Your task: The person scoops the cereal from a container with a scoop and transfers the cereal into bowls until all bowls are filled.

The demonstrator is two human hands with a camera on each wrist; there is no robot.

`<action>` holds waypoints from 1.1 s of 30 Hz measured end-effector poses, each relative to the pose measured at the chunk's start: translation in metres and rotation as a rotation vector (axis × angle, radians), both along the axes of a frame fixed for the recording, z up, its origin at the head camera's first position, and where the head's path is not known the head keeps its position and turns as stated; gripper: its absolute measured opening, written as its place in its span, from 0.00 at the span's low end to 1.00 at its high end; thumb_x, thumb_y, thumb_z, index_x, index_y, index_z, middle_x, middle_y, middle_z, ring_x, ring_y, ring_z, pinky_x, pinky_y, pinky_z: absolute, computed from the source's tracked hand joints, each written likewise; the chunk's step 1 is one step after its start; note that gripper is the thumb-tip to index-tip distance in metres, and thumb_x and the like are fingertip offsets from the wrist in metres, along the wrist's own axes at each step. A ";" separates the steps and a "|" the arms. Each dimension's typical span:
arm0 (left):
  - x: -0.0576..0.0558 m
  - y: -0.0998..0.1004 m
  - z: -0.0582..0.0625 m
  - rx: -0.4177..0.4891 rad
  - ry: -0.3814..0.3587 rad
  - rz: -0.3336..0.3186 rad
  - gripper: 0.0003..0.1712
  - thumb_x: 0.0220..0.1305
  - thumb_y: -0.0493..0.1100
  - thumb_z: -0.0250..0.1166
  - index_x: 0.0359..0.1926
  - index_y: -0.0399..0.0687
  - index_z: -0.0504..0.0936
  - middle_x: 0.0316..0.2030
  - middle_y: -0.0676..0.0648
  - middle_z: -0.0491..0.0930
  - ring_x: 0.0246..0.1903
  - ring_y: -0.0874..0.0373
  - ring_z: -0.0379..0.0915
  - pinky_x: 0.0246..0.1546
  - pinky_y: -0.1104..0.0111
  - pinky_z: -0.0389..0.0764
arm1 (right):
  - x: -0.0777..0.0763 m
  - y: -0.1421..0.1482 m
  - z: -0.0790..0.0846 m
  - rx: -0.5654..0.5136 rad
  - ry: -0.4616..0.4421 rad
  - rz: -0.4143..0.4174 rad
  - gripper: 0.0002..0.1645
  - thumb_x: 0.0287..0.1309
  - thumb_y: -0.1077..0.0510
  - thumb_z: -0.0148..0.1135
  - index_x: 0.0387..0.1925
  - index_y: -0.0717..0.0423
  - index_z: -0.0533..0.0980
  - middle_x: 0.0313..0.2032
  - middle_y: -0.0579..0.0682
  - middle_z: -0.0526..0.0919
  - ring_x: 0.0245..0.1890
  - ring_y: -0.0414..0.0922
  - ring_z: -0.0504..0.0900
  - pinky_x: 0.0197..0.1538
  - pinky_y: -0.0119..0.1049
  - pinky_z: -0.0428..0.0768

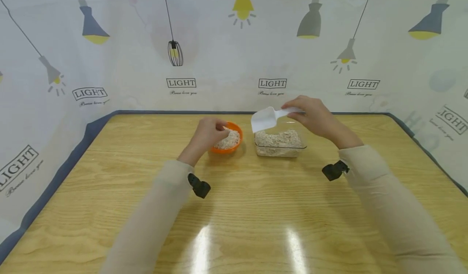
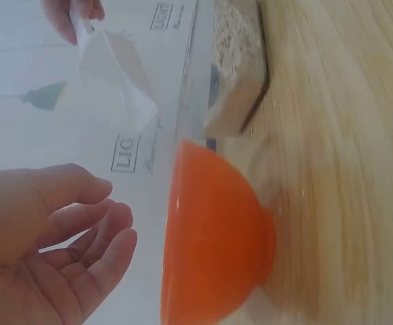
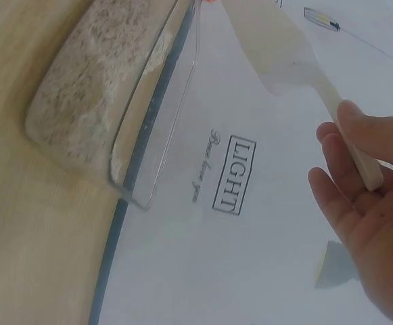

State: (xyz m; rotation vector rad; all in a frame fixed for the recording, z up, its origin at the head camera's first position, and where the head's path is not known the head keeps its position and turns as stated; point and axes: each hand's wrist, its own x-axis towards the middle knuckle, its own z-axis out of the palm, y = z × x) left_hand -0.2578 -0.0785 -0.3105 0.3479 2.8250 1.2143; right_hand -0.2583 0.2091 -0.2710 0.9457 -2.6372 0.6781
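My right hand (image 1: 311, 114) grips the handle of a white scoop (image 1: 264, 120) and holds it up over a clear rectangular container (image 1: 299, 147). Oat flakes (image 1: 278, 139) fill much of that container. To its left stands an orange bowl (image 1: 222, 151), also with oat flakes (image 1: 231, 140) in it. Above the bowl's left side is my left hand (image 1: 208, 135), its fingers loosely bent. In the left wrist view this hand (image 2: 61, 237) holds nothing and is apart from the bowl (image 2: 213, 237). The right wrist view shows thumb and fingers around the scoop handle (image 3: 338, 112).
The bowl and container stand near the far edge of a wooden table (image 1: 248, 201). Behind them hangs a pale cloth backdrop (image 1: 219, 38) printed with lamps and the word LIGHT. A black wrist camera (image 1: 199, 185) sits at the left cuff, another (image 1: 334, 170) at the right.
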 end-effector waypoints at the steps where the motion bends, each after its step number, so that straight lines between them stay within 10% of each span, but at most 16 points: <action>1: 0.000 0.004 0.000 0.005 -0.004 -0.006 0.17 0.59 0.37 0.60 0.50 0.37 0.79 0.43 0.41 0.78 0.42 0.52 0.73 0.41 0.64 0.76 | 0.000 0.003 0.000 0.004 -0.012 -0.012 0.15 0.55 0.68 0.60 0.46 0.66 0.77 0.43 0.60 0.79 0.44 0.55 0.76 0.46 0.48 0.75; 22: -0.003 0.055 -0.015 0.016 -0.042 -0.163 0.15 0.60 0.36 0.60 0.49 0.37 0.80 0.48 0.43 0.77 0.42 0.54 0.75 0.40 0.65 0.77 | 0.003 0.040 -0.014 0.089 -0.348 -0.138 0.18 0.63 0.63 0.53 0.53 0.66 0.73 0.51 0.65 0.73 0.48 0.61 0.74 0.48 0.52 0.74; 24: -0.004 0.059 -0.019 0.019 -0.040 -0.170 0.06 0.60 0.34 0.59 0.34 0.38 0.82 0.32 0.47 0.78 0.30 0.59 0.73 0.30 0.70 0.74 | 0.003 0.042 -0.015 0.095 -0.365 -0.139 0.18 0.63 0.63 0.52 0.53 0.67 0.72 0.52 0.65 0.72 0.49 0.61 0.74 0.48 0.52 0.74; 26: -0.004 0.061 -0.022 0.028 -0.035 -0.180 0.14 0.60 0.34 0.58 0.17 0.43 0.70 0.18 0.52 0.65 0.18 0.62 0.61 0.21 0.72 0.63 | 0.003 0.043 -0.016 0.101 -0.372 -0.136 0.19 0.64 0.62 0.52 0.54 0.68 0.71 0.53 0.66 0.72 0.49 0.61 0.74 0.48 0.52 0.73; 29: -0.003 0.064 -0.025 0.053 -0.026 -0.193 0.25 0.58 0.32 0.56 0.18 0.49 0.48 0.17 0.52 0.43 0.15 0.61 0.42 0.19 0.70 0.50 | 0.001 0.044 -0.018 0.100 -0.380 -0.134 0.19 0.64 0.62 0.51 0.54 0.68 0.71 0.53 0.66 0.72 0.49 0.61 0.74 0.49 0.52 0.73; 33: 0.000 0.068 -0.025 0.075 -0.036 -0.179 0.28 0.59 0.33 0.59 0.19 0.50 0.47 0.16 0.53 0.44 0.14 0.62 0.41 0.18 0.71 0.50 | -0.002 0.044 -0.018 0.118 -0.377 -0.124 0.19 0.64 0.62 0.52 0.53 0.69 0.71 0.51 0.67 0.73 0.48 0.60 0.75 0.49 0.52 0.73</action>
